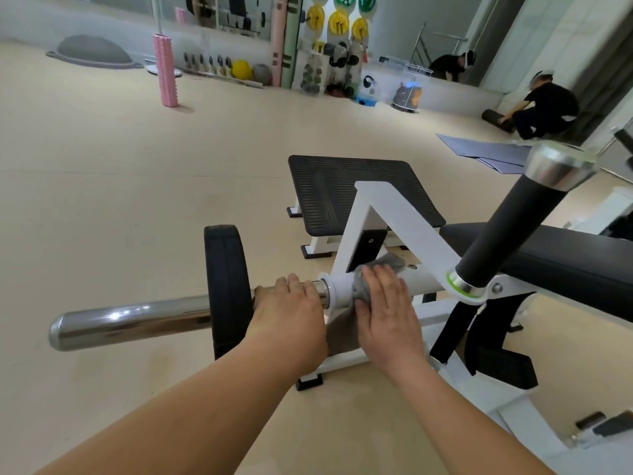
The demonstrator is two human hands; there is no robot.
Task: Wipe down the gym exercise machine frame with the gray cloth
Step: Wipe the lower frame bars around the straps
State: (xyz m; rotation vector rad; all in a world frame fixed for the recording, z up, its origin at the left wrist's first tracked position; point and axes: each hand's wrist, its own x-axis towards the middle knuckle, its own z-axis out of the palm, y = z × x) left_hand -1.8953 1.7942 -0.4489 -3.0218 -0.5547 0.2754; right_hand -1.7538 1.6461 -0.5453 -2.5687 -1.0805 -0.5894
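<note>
Fingers [379, 278] of right hand [387, 313] flat on gray cloth [394, 260]; left hand [291, 310] curled round chrome bar [130, 320]

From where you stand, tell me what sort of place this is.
Most likely a gym or fitness studio. A white exercise machine carries a black weight plate on a chrome bar, a pink foam roller stands on the floor, and a yellow ball lies beyond it.
</note>
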